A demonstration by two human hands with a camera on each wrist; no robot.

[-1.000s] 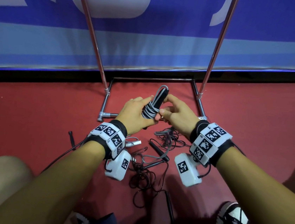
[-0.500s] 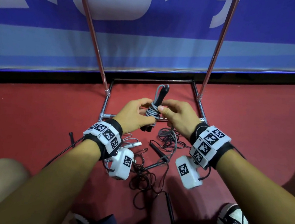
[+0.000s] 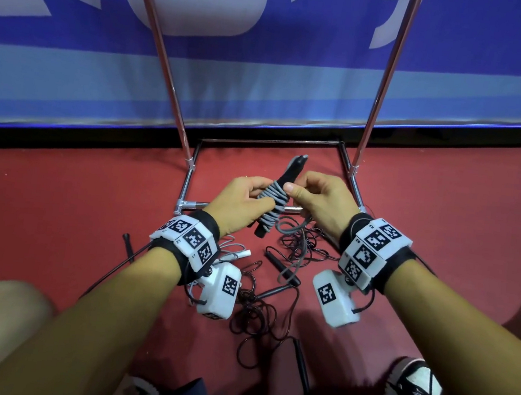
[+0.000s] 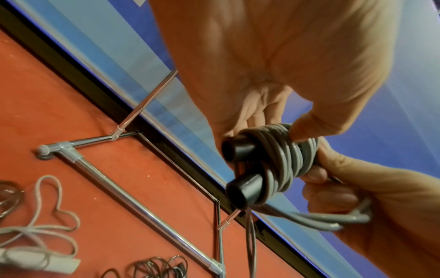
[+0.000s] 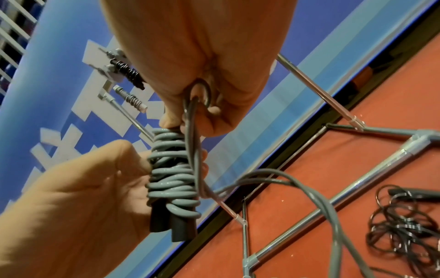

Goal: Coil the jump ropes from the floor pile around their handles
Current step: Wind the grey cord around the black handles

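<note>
The grey jump rope (image 3: 273, 203) is wound around its two paired black handles (image 5: 172, 223), held above the floor, long axis tilted up and away from the person. The left hand (image 3: 241, 201) is clamped on the coil. The right hand (image 3: 324, 198), just beside it, pinches the remaining loop (image 5: 199, 94). The unwound tail (image 3: 294, 230) hangs toward the floor pile (image 3: 259, 307), below the grip

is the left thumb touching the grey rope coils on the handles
Touching. The right wrist view shows the left hand pressing its thumb against the grey rope coils on the black handles.
</note>
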